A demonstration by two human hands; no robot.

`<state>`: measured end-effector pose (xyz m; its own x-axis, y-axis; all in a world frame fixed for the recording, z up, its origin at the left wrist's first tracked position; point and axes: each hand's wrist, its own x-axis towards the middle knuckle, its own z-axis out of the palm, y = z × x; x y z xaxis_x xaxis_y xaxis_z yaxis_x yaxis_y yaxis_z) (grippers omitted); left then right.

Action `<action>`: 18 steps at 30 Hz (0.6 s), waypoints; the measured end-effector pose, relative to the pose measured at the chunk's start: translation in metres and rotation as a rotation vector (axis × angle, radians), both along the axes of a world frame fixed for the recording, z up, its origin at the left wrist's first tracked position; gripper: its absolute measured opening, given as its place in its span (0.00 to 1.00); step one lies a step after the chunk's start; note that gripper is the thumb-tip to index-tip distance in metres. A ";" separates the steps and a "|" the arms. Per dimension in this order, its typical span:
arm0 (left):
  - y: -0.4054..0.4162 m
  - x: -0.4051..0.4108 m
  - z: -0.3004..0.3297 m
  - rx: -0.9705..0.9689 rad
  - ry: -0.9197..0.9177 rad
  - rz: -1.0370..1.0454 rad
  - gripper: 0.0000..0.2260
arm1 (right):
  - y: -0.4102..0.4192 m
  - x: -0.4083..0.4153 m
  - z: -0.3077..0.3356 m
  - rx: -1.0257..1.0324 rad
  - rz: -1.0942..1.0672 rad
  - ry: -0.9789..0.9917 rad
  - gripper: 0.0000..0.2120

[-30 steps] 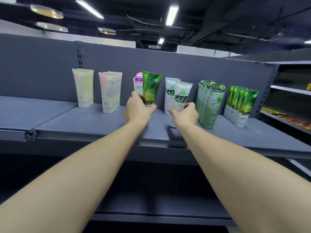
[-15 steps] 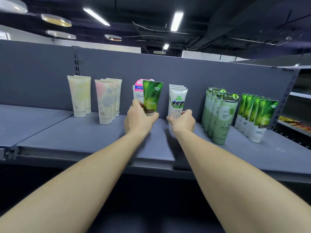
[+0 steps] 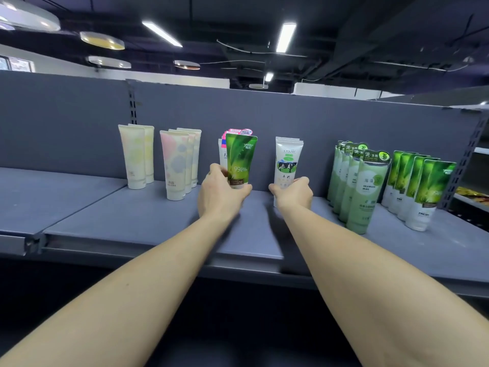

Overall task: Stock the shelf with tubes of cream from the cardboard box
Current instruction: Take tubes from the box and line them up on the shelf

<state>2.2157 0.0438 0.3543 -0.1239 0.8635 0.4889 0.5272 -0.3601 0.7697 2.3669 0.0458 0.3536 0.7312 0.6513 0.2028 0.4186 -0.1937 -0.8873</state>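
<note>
From the head view, both bare arms are reaching forward onto the grey shelf [image 3: 148,221], and the bright green aloe tube [image 3: 240,161] is serving as the landmark, standing upright on its cap near the back panel [image 3: 317,120]. The left hand [image 3: 221,193] is gripping this tube low down, its thumb lying on the left side and its fingers [image 3: 244,188] curling round the base from the right. Directly behind the green aloe tube, a white tube with a pink top [image 3: 223,152] is standing, mostly hidden.

To the right of the green aloe tube, a short gap away, a row of white tubes with a cow picture [image 3: 288,161] is standing upright. The right hand [image 3: 293,193] is holding the lower part of the front one, fingers curled round it; how tightly, I cannot tell.

Further right of the green aloe tube, a file of pale green seaweed tubes [image 3: 366,192] is running from back to front, and beyond them a row of green-and-white tubes [image 3: 426,194] is standing.

To the left of the green aloe tube, pink-patterned cream tubes [image 3: 174,165] are standing, and further left pale yellow tubes [image 3: 133,157].

The cardboard box is not showing in this view.
</note>
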 end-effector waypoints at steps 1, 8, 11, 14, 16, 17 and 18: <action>-0.001 -0.002 0.000 -0.006 -0.001 0.002 0.22 | -0.001 -0.002 0.000 -0.011 -0.003 0.011 0.28; -0.013 -0.019 -0.001 -0.063 -0.003 0.007 0.23 | -0.018 -0.014 -0.004 -0.034 -0.079 -0.003 0.32; -0.020 -0.023 0.001 -0.065 -0.005 0.009 0.22 | -0.029 -0.018 -0.004 -0.019 -0.037 -0.050 0.27; -0.029 -0.020 0.004 -0.062 -0.006 0.001 0.22 | -0.041 -0.020 -0.003 -0.027 0.013 -0.077 0.23; -0.037 -0.015 0.005 -0.062 -0.009 -0.012 0.22 | -0.052 -0.018 -0.001 -0.022 0.025 -0.073 0.20; -0.041 -0.011 0.006 -0.060 -0.012 -0.020 0.22 | -0.057 -0.016 0.000 -0.019 0.030 -0.071 0.19; -0.046 -0.008 0.007 -0.058 -0.015 -0.030 0.22 | -0.063 -0.015 0.000 -0.017 0.036 -0.072 0.18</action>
<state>2.2079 -0.0024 0.3611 -0.1048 0.8938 0.4361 0.5050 -0.3299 0.7976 2.3523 -0.0176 0.3539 0.6914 0.6804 0.2429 0.4881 -0.1921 -0.8514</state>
